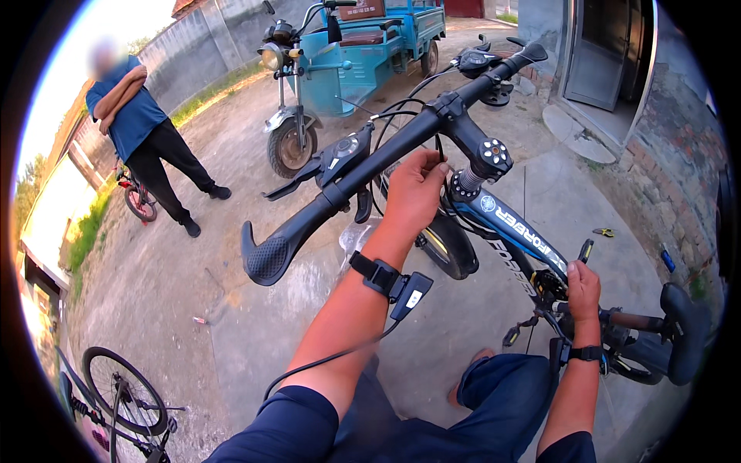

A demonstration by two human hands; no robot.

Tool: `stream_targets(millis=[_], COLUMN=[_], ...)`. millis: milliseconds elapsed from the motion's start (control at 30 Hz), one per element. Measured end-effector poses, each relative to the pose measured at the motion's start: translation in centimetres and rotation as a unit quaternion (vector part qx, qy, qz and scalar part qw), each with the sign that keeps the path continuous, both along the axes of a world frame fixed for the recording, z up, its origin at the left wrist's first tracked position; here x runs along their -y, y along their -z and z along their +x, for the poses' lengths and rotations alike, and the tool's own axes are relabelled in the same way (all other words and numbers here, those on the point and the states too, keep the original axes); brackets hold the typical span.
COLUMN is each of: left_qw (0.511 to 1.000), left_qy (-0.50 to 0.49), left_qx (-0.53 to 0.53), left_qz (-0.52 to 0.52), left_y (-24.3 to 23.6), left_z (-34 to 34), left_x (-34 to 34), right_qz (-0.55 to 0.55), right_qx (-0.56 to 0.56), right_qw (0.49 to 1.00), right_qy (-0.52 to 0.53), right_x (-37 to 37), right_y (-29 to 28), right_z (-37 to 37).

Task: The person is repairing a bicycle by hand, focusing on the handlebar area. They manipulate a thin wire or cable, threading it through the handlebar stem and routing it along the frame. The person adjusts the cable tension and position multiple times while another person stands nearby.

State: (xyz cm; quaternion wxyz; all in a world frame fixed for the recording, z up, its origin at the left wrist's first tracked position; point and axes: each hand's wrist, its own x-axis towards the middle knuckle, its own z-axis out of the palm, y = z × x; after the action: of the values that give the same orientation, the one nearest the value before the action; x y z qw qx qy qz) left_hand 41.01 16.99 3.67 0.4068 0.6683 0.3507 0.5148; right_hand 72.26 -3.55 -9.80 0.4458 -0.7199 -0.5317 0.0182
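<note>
A bicycle with a black and blue frame [515, 231] stands in front of me, its black handlebar [401, 139] reaching toward the upper right. Below the bar, beside the stem [472, 147], my left hand [417, 185] is closed, its thumb and fingers pinching a thin black cable [440, 147]. A brake lever and shifter [340, 158] sit on the bar just left of that hand. My right hand [584, 289] is closed on the bicycle frame, ahead of the black saddle [683, 333]; its fingers are partly hidden. The front wheel [455, 251] shows under the left hand.
A person [139, 116] with folded arms stands at the left, before a small red bicycle [139, 197]. A blue cargo tricycle [340, 77] is parked ahead. Another bicycle's wheel [123, 390] is at the lower left. Pliers [604, 231] and a blue object [668, 261] lie on the right.
</note>
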Motion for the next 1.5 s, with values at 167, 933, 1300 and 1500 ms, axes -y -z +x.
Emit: stream_targets(millis=[167, 933, 1300, 1500], left_qw=[0.999, 0.931, 0.961, 0.964], left_qy=[0.000, 0.257, 0.174, 0.116], left_qx=[0.006, 0.240, 0.023, 0.012], left_qz=[-0.042, -0.096, -0.215, -0.240], left_y=[-0.4, 3.4, 1.9, 3.9], left_z=[-0.4, -4.0, -5.3, -11.8], left_x=[0.3, -2.3, 0.8, 7.1], right_qz=[-0.021, 0.106, 0.173, 0.208], right_qx=[-0.041, -0.743, -0.753, -0.680], right_qw=[0.999, 0.523, 0.380, 0.460], right_qy=[0.012, -0.403, -0.509, -0.531], right_x=[0.3, -17.0, -21.6, -22.5], right_y=[-1.7, -16.4, -15.2, -15.5], right_z=[-0.8, -25.4, -26.6, -27.6])
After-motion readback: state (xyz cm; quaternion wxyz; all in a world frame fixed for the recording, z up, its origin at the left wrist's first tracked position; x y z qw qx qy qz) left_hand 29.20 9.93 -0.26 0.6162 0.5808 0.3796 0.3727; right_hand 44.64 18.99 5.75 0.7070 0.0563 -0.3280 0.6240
